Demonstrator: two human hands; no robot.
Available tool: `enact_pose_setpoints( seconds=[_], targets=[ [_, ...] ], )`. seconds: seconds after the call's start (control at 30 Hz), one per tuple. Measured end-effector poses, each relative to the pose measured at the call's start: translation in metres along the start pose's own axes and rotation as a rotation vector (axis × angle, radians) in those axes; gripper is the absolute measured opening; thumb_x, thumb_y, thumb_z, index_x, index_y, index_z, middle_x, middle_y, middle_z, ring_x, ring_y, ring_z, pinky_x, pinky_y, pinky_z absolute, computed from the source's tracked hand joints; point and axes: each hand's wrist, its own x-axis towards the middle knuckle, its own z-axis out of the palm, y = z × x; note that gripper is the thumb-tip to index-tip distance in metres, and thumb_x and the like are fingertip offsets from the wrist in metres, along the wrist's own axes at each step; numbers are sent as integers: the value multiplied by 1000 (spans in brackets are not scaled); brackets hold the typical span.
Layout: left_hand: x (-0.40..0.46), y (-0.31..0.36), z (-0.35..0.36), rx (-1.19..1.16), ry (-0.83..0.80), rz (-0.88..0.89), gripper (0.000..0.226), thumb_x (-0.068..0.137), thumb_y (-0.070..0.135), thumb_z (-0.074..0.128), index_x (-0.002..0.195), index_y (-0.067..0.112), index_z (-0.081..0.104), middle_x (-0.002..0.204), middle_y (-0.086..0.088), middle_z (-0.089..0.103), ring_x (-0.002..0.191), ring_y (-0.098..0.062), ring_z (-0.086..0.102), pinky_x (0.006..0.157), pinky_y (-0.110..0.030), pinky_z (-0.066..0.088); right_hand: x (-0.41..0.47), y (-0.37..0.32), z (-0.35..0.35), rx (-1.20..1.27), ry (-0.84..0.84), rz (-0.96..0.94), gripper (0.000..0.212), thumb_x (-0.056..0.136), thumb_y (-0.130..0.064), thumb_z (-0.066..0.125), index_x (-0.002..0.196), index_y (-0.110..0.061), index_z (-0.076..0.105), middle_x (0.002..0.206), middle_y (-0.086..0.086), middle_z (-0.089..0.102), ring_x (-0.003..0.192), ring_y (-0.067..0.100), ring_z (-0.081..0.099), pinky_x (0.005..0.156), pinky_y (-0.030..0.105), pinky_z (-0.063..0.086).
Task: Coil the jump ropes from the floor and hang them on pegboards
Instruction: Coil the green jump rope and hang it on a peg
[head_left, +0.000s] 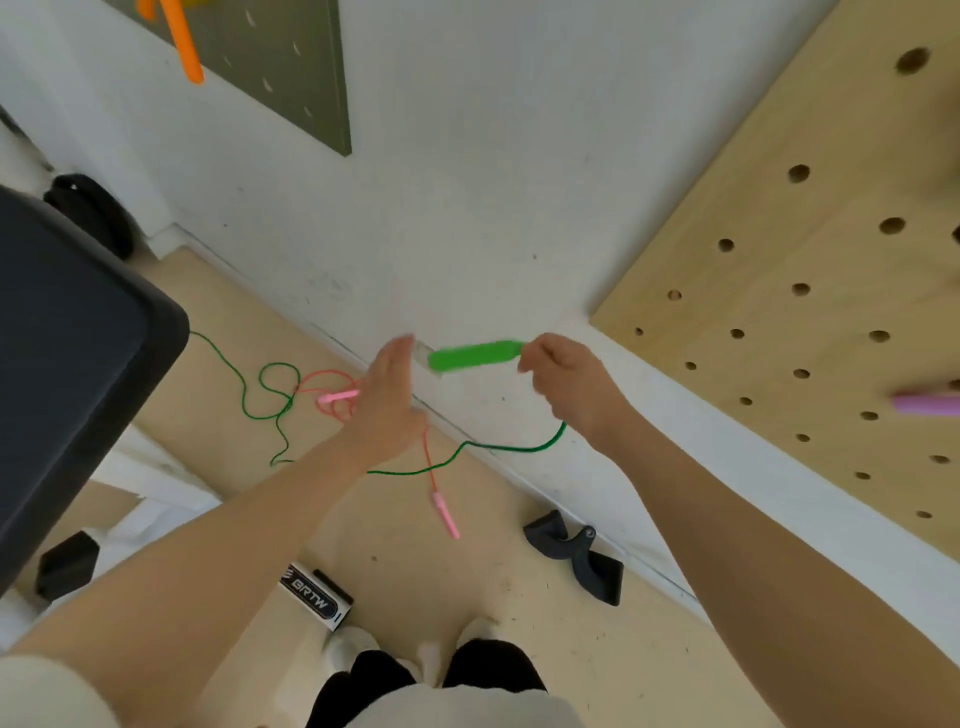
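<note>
My right hand (563, 382) pinches one end of a green jump-rope handle (472, 355), held level in front of the white wall. Its dark green cord (470, 445) drops from that hand and trails left across the floor in loose loops. My left hand (388, 397) is beside the handle's other end with straight fingers and holds nothing. A pink jump rope (439, 491) lies tangled on the floor under my left hand, one pink handle (336, 397) near my fingers. The wooden pegboard (810, 291) fills the right; a green pegboard (291, 62) hangs top left.
An orange handle (182, 41) hangs on the green pegboard, a purple handle (924, 402) on the wooden one. A dark bin (67, 353) stands at left. On the floor lie a black clamp (576, 556), a black-and-white box (317, 595) and a black block (67, 564).
</note>
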Motion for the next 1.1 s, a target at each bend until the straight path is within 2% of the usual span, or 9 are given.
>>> enact_pose_setpoints(
  seconds=[0.1,0.2,0.33,0.43,0.6,0.7,0.87,0.97,1.1],
  targets=[
    [-21,69,-16,-241,-46,244,69,81,13,51,144,14,24,139,1,33,131,-12,29,108,-24,23,-13,-12,5,-165,-305,-47,20,92,-14,48,74,-8,55,55,-8,41,49,7,33,46,16,27],
    [-44,110,-25,-552,-162,33,34,84,9,44,112,24,56,102,-2,63,90,-17,58,72,-21,45,-26,-28,-3,-55,-540,-85,25,88,-2,49,65,-10,56,46,-15,44,43,3,38,53,24,40],
    [-56,135,-25,-225,-137,-127,44,93,49,35,96,15,64,79,-4,67,64,-21,59,50,-26,38,-40,-32,-25,-12,-667,-190,13,76,-13,59,65,-9,60,64,12,54,45,6,45,65,28,46],
    [-56,144,-25,-256,-307,-237,56,87,60,43,78,8,62,42,4,39,35,-15,33,41,-19,24,-45,-2,-53,-57,-555,-170,26,71,-24,65,54,-12,50,53,1,43,50,9,38,58,18,33],
    [-59,147,-31,-1070,-403,-196,39,74,44,58,47,21,42,42,11,20,31,-1,16,29,-16,9,-56,72,-109,302,-210,-58,10,85,-4,62,75,-2,59,70,3,56,70,6,57,84,24,38],
    [-56,142,-20,-1669,-301,-50,28,67,36,76,60,18,56,45,9,18,37,-3,13,24,-12,22,-70,107,-127,550,-4,68,27,90,-9,57,65,-10,47,56,-1,50,65,9,62,93,29,42],
    [-45,133,2,-1950,66,-43,24,99,32,39,92,16,56,50,12,49,32,-4,26,30,-13,29,-106,159,-142,372,61,194,37,94,-24,53,62,-15,39,60,-2,31,53,13,33,70,27,43],
    [-41,122,21,-1682,214,-226,23,100,39,34,102,19,45,75,5,71,32,-4,30,31,-13,28,-123,181,-136,40,109,230,32,96,-27,50,66,-13,52,62,1,38,56,16,34,54,24,32],
    [-70,139,56,-817,-17,-273,29,100,41,30,106,19,48,74,-4,68,31,-7,25,33,-14,21,-137,166,-118,-546,-93,129,29,98,-31,43,82,-14,62,83,0,58,73,15,52,62,22,38]
  ],
)
